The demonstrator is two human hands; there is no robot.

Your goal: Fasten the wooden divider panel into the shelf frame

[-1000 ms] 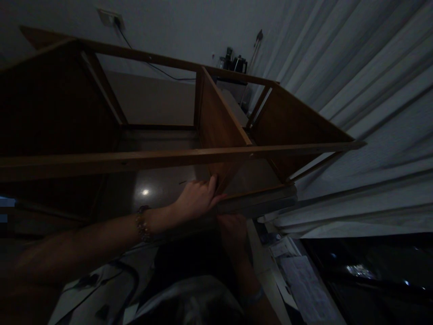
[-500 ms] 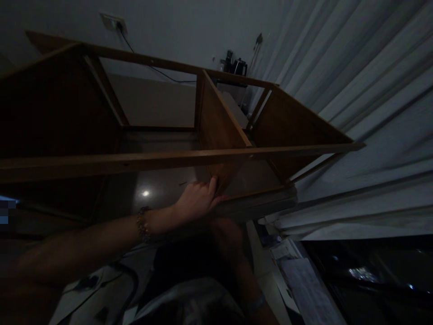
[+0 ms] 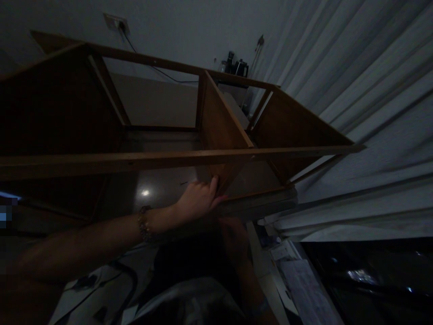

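A wooden frame with upright side panels stretches across the view. Inside it stands a wooden divider panel. My left hand, with a beaded bracelet at the wrist, is wrapped round the divider's lower front edge, thumb pressed on its face. Below and to the right, my right hand is in deep shadow under the front edge of the pale base board. Its fingers look curled; whatever they hold is hidden by the dark. A small thin dark piece lies on the base board left of the divider.
A white curtain hangs along the right side. Behind the frame are a wall socket with a plugged cable and a dark kettle. Cables and a dark hose lie on the floor at lower left.
My right hand has shifted a little to the right, away from the left hand. My left hand keeps its grip on the divider. The view has moved slightly.
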